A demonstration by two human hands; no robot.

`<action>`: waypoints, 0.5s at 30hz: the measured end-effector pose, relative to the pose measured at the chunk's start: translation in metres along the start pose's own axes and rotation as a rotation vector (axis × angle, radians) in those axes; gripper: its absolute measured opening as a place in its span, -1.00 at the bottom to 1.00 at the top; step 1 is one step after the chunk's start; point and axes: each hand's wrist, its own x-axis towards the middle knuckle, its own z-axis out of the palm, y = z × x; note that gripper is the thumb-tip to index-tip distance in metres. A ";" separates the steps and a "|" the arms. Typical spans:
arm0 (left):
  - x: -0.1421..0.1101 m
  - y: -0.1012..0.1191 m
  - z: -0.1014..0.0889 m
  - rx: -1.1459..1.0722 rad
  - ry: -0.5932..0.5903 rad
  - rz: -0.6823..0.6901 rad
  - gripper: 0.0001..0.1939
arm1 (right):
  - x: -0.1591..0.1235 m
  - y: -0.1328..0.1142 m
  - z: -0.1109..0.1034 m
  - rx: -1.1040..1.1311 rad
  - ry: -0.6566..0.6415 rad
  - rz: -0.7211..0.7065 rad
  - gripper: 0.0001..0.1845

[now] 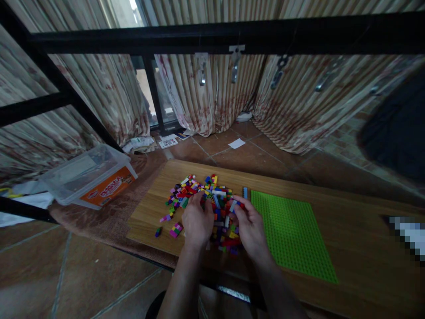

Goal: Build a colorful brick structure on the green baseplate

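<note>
A heap of small coloured bricks (199,191) lies on a low wooden table (348,230). My left hand (197,221) rests on the heap with its fingers curled down into the bricks. My right hand (250,226) sits just right of it, fingers bent over bricks at the heap's right edge, pinching a small pale brick (233,205). A bright green studded baseplate (292,230) lies flat on the table to the right of my right hand. A few stray bricks (175,229) lie apart to the left of my left hand.
A clear plastic box with an orange label (89,177) lies left of the table on a brown mat. Black metal frame bars (212,37) cross overhead. Striped curtains hang behind. Papers (236,143) lie on the tiled floor. A dark bulk (398,128) stands at right.
</note>
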 end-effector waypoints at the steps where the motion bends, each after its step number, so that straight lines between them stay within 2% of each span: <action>1: 0.000 0.000 -0.001 0.002 0.033 0.013 -0.65 | 0.000 0.000 0.000 0.009 -0.011 -0.003 -0.61; 3: -0.001 0.000 -0.002 -0.056 0.092 0.038 -0.67 | -0.001 -0.001 -0.001 0.044 -0.034 -0.022 -0.58; 5: -0.004 0.001 0.000 -0.221 0.085 0.053 -0.68 | -0.002 -0.003 -0.001 0.115 -0.056 -0.043 -0.53; 7: -0.007 0.005 0.005 -0.474 -0.038 0.046 -0.68 | -0.003 -0.006 -0.001 0.198 -0.065 -0.051 -0.52; 9: -0.011 0.009 0.010 -0.730 -0.228 0.008 -0.67 | -0.003 -0.009 -0.001 0.261 -0.078 -0.044 -0.59; 11: -0.014 0.012 0.014 -0.919 -0.357 -0.037 -0.67 | -0.003 -0.012 -0.002 0.309 -0.103 -0.025 -0.65; 15: -0.016 0.012 0.015 -1.075 -0.410 -0.067 -0.70 | -0.002 -0.012 -0.004 0.336 -0.092 -0.008 -0.65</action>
